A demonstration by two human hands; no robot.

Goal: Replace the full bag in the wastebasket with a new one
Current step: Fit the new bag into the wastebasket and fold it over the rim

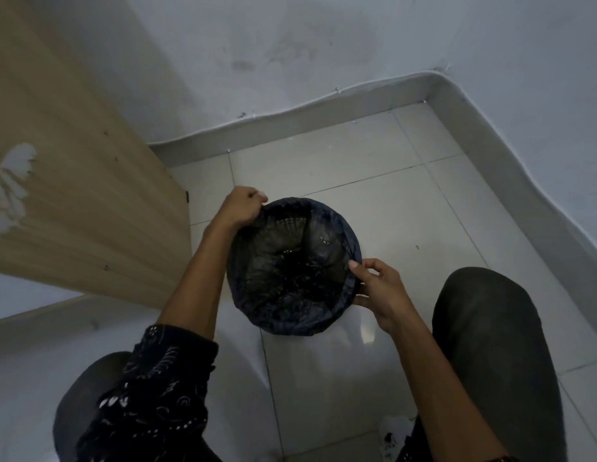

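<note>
Item: wastebasket (287, 225), round, mesh-walled, upright on the tiled floor (357, 161) in a corner, between your two hands.

Item: bag (300, 323), dark and thin. It lines the basket, and its mouth is folded out over the rim all round. The mesh shows through it on the far inner wall. The bottom is too dark to tell any contents.

Your left hand (242, 206): at the far-left part of the rim, with the fingers curled into a fist that grips the bag's edge. The knuckles face up, and the forearm reaches forward alongside the basket's left wall. The patterned dark sleeve (157, 378) is pushed up near the elbow.

Your right hand (379, 288): at the near-right part of the rim, roughly opposite the left. The thumb lies on top and the fingers below, pinching the folded bag edge. The wrist is bent inward and the forearm is bare.

Surroundings: a wooden panel (73, 161) stands to the left. A pale wall (290, 61) with a baseboard (290, 125) runs behind. Your knees, in dark trousers, flank the basket, the right knee (490, 328) just beside your right hand.
</note>
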